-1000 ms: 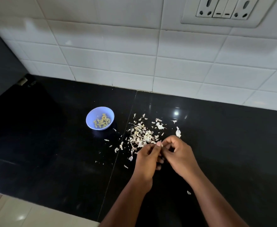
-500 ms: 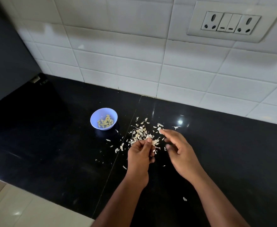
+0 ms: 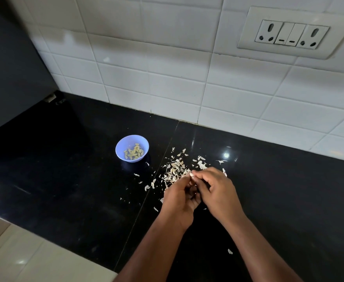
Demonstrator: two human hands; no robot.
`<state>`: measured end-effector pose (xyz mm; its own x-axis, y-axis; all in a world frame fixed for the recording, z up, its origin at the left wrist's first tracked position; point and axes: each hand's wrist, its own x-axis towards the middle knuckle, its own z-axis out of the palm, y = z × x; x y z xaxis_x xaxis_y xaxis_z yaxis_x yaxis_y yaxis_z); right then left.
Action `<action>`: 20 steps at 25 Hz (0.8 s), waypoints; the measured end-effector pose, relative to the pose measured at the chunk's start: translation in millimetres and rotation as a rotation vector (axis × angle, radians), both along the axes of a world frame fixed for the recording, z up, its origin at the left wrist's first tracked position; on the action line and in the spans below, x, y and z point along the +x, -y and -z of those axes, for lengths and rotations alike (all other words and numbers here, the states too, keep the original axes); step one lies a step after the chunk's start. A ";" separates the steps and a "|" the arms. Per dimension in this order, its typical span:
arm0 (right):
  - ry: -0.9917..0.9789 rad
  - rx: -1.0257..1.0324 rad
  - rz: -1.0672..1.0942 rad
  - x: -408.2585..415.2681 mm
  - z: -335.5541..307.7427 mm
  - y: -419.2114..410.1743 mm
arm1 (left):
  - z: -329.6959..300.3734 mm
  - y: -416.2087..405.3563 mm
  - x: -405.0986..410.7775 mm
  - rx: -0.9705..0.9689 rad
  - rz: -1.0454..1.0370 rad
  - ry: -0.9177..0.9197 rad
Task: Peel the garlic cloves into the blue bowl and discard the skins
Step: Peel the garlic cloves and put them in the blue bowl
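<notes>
Hands back together since half a second ago: then the right hand (image 3: pixel 217 192) was spread apart from the left hand (image 3: pixel 180 202), now they meet again over the near edge of the skins (image 3: pixel 176 170). Both sets of fingers are curled in toward a small pale bit at the fingertips, probably a clove (image 3: pixel 191 175); it's mostly hidden, so I can't tell skin from clove for certain, nor which hand really has it. Read: both pinching the same small piece, mid-peel. Bowl (image 3: pixel 132 148) sits well to the left of the hands on the counter (image 3: pixel 65 180), upright, with peeled cloves in the bottom. Skins lie scattered between bowl and hands, a few strays nearer the front edge. Handling guess: clove is small, light, firm but slick once bare, so pinch it across the fat middle and pick at the tip or root end where the skin lifts. Skins are papery and near weightless, cling to fingers and will drift; sweep them together with a flat hand rather than picking singly. Judging by the pile, well into the peeling; discard not yet done.
</notes>
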<state>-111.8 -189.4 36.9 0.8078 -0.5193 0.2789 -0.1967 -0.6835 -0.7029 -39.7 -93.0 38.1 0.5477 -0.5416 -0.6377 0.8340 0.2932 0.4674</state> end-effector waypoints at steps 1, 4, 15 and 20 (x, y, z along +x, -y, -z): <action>0.002 0.012 -0.020 1.3 -0.1 -1.1 | 2.2 0.0 0.9 -0.016 -0.008 -0.030; 0.005 0.029 -0.043 3.1 -0.8 0.5 | 4.9 -0.8 2.0 -0.018 -0.017 -0.035; 0.118 0.248 0.085 4.6 17.0 -3.0 | 11.6 13.0 -2.7 -0.013 -0.140 -0.022; 0.081 0.781 0.236 11.9 11.0 -2.4 | 18.6 11.3 -12.5 0.072 -0.102 0.268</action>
<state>-99.9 -187.0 25.9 0.6458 -0.7417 -0.1814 -0.2028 0.0624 -0.9772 -52.1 -104.3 19.5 0.7511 -0.4341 -0.4974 0.6458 0.3271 0.6898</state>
